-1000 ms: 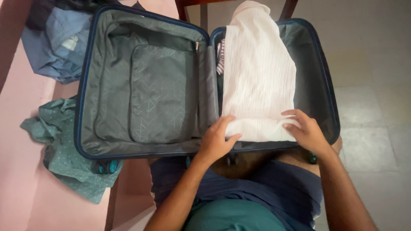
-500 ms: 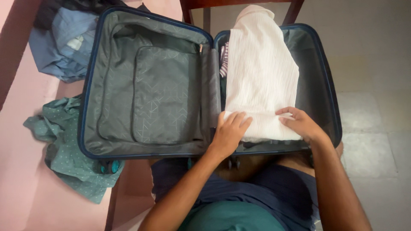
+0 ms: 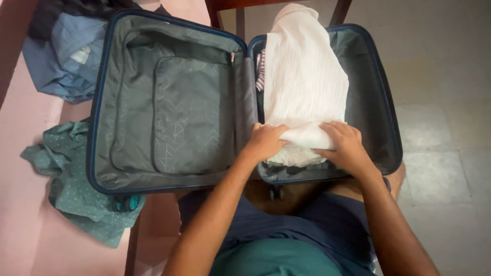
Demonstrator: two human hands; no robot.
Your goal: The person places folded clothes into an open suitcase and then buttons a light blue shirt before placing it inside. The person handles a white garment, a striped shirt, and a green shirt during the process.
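Pale tiled floor lies under an open dark blue suitcase point(image 3: 169, 115) with grey lining. Its right half holds a white ribbed garment point(image 3: 304, 76). Both hands pinch the garment's folded near edge: left hand point(image 3: 266, 142) and right hand point(image 3: 347, 145), each grip clamped on cloth. Green clothing point(image 3: 71, 179) and blue clothing point(image 3: 64, 56) lie left.
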